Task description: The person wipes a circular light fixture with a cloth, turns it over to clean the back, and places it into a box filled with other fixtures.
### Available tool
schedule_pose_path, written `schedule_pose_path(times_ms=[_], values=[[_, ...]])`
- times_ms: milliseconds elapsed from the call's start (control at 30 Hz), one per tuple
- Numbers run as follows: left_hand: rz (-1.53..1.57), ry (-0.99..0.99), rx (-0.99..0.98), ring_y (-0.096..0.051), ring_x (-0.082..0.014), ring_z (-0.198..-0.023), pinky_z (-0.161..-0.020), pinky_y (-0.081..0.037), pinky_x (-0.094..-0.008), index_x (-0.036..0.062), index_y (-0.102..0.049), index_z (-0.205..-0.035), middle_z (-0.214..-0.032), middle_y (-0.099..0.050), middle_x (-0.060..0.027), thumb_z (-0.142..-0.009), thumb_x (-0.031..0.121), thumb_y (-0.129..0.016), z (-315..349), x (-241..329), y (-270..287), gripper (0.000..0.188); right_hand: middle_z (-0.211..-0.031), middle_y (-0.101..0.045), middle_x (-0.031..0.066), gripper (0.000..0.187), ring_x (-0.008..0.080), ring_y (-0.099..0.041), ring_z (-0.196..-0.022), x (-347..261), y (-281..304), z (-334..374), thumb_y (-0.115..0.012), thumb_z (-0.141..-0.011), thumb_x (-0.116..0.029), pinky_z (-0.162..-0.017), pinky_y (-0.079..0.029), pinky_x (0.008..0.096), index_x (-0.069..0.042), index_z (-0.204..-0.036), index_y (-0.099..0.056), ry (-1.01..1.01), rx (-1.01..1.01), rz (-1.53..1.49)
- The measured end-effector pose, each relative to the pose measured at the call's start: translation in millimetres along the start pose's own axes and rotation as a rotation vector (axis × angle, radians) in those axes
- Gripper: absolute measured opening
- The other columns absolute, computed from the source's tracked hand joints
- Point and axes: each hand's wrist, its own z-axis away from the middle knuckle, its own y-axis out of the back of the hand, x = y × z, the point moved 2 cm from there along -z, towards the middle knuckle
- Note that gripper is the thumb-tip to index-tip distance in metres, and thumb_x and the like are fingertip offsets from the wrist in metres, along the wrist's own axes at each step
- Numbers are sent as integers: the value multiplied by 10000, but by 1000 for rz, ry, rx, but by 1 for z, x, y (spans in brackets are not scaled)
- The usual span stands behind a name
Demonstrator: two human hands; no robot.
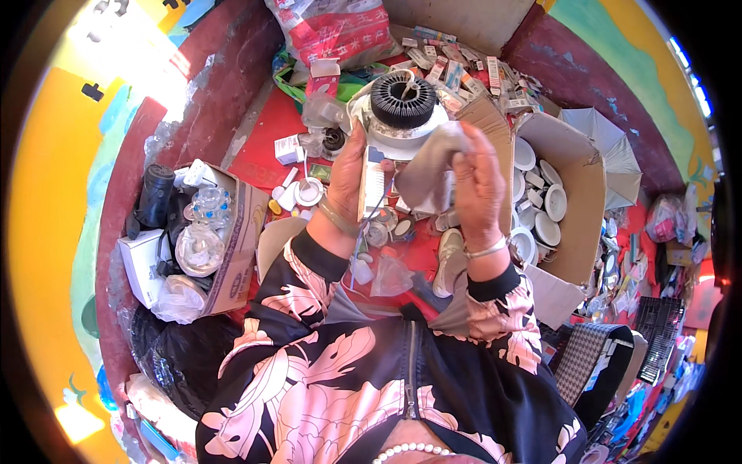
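Note:
My left hand point(349, 174) grips a round white downlight from its left side. On top of the light is a black finned heat sink point(402, 99), with a pale wire rising from its middle. A white ribbed box point(372, 184) sits against the light, close to my left palm. My right hand point(482, 182) is closed on a greyish-beige cloth point(427, 164), which hangs in front of the light's lower right edge. Motion blurs the cloth and right fingers a little. Whether the cloth touches the light, I cannot tell.
To the right stands an open cardboard box point(568, 267) of round white lights. Another carton point(241, 247) at left holds wrapped glass pieces and a black cylinder point(157, 189). Small boxes point(456, 71) pile up at the back beside a red-and-white sack point(336, 31). Loose parts litter the red floor covering.

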Motion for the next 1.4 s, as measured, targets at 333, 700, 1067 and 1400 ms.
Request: schedule_pose_path(times_ms=[333, 700, 1067, 1400], values=[[-283, -50, 1, -608, -140, -710, -496, -506, -227, 74, -477, -1186, -989, -614, -61, -910, 430, -463, 4, -6, 9, 451, -1058, -613, 52, 567, 229, -526, -1011, -6, -21, 9, -623, -693, -27, -853, -386, 368, -84, -1241, -485, 571, -238, 726], [-479, -69, 96, -608, -134, -648, -538, -526, -247, 43, -544, -1034, -872, -615, -53, -939, 441, -389, 7, -18, 2, 438, -1093, -592, 11, 610, 180, -504, -1024, -6, -23, 9, -615, -666, -90, -840, -386, 329, -108, -1262, -487, 649, -341, 845], [-258, -3, 34, -590, -197, -888, -795, -496, -311, 80, -453, -1229, -1092, -579, -83, -923, 486, -379, 1, -17, 13, 514, -1066, -602, 27, 448, 204, -515, -1000, 0, -23, 12, -555, -701, -63, -808, -431, 341, -86, -1148, -559, 627, -361, 745], [-257, -70, 17, -561, -123, -594, -477, -484, -222, 31, -471, -1158, -947, -609, -98, -905, 497, -418, -5, 2, 17, 534, -911, -632, 49, 281, 141, -597, -820, 14, 17, -1, -441, -741, 119, -745, -479, 250, -4, -926, -614, -297, -257, -217]])
